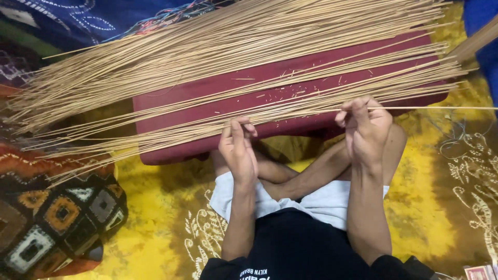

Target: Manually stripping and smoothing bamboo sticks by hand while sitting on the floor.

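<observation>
Many thin tan sticks (218, 57) lie fanned across a dark red low board (244, 103) in front of me. My left hand (238, 148) pinches one stick near the board's front edge, fingers closed on it. My right hand (365, 129) grips a single thin stick (441, 108) that runs out level to the right edge of the view. Both hands sit at the near side of the stick pile, about a hand's width apart. My crossed legs and white shorts (316, 202) are below the hands.
A yellow patterned cloth (436, 207) covers the floor. A crocheted cushion (57, 218) with coloured squares lies at lower left. Blue patterned fabric (78, 21) and loose coloured threads are at the top left. Small stick shavings speckle the red board.
</observation>
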